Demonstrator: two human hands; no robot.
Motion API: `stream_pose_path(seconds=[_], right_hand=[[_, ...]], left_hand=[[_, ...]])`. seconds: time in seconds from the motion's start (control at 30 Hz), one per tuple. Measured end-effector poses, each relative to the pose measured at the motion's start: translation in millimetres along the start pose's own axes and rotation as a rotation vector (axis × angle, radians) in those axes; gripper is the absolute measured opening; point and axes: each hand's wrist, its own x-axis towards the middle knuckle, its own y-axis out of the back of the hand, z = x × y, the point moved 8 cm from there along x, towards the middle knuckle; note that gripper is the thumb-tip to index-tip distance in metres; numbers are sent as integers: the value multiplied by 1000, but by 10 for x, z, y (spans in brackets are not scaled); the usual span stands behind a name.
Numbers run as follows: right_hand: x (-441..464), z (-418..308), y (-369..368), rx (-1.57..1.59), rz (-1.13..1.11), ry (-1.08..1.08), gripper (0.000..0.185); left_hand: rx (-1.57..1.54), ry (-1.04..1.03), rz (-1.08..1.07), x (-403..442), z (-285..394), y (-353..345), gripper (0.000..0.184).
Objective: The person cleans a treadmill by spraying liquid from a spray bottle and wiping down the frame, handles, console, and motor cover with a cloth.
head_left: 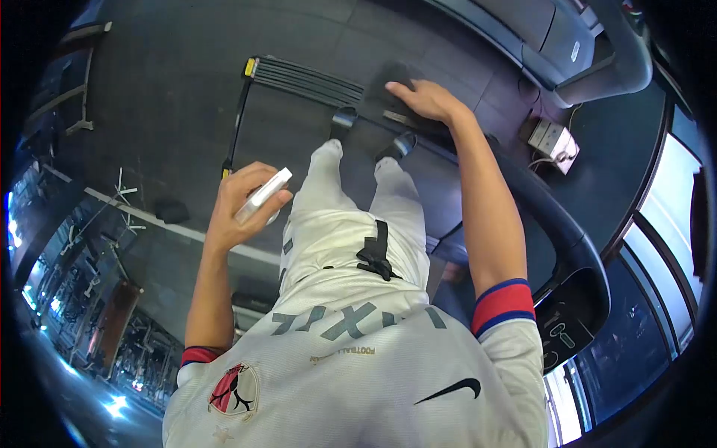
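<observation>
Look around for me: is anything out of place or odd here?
Yes, mildly: the white box on the floor by the gray treadmill sits askew, with loose cables around it, which looks untidy. I see no spill or obvious damage.

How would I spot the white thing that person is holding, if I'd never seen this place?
Start at the white football shirt at the bottom of the view and follow the wearer's left forearm upward. At its end, the left hand grips a small, flat white slab between thumb and fingers. Its straight edges set it apart from the loose white shorts beside it.
</observation>
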Motion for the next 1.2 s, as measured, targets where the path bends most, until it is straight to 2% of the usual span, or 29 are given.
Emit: stream_pose_path(seconds=[0.07, 0.13, 0.2, 0.37, 0.47, 0.5, 0.53, 0.67, 0.7, 0.73, 0.8, 0.9, 1.0, 1.03, 1.13, 1.2], right_hand=[[-97, -99, -39, -201, 163, -76, 75], [-442, -87, -8, -111, 322, -3, 71], [-872, 47, 35, -171, 600, 172, 65], [-1393, 718, 55, -351, 596, 17, 91], [-1076, 406, 17, -359, 550, 76, 91], [-905, 180, 2, -352, 537, 138, 85], [-714, -7, -2, -323, 460, 97, 86], [-138, -423, -173, -400, 339, 3, 54], [-45, -511, -215, -450, 380, 8, 30], [-4, -617, -299, -601, 460, 102, 11], [-69, -711, -402, -707, 557, 162, 15], [-359, -696, -482, -802, 665, 279, 36], [-784, -539, -406, -652, 778, 381, 43], [-856, -395, -451, -678, 764, 343, 54], [-1224, -66, -491, -589, 637, 309, 66], [-1443, 218, -587, -530, 653, 276, 73]], left_hand=[[-22, 3, -35, 74, -85, 14, 20], [-69, 1, -65, 138, -183, 17, 21], [-114, 41, -87, 186, -302, 3, 22], [-164, 69, -146, 267, -473, -161, 21], [-128, 66, -180, 306, -530, -230, 21], [-124, 65, -187, 314, -543, -252, 21], [-119, 62, -191, 330, -550, -264, 21], [-78, 81, -234, 343, -480, -347, 20], [-69, 86, -243, 351, -466, -374, 20], [-59, 90, -250, 362, -446, -406, 20], [-58, 58, -250, 396, -355, -458, 19], [-60, 42, -265, 421, -249, -486, 20], [-77, 16, -271, 428, -184, -508, 21], [-84, 4, -267, 424, -172, -511, 22], [-92, -8, -269, 403, -177, -493, 22], [-103, -9, -272, 397, -163, -477, 21]])
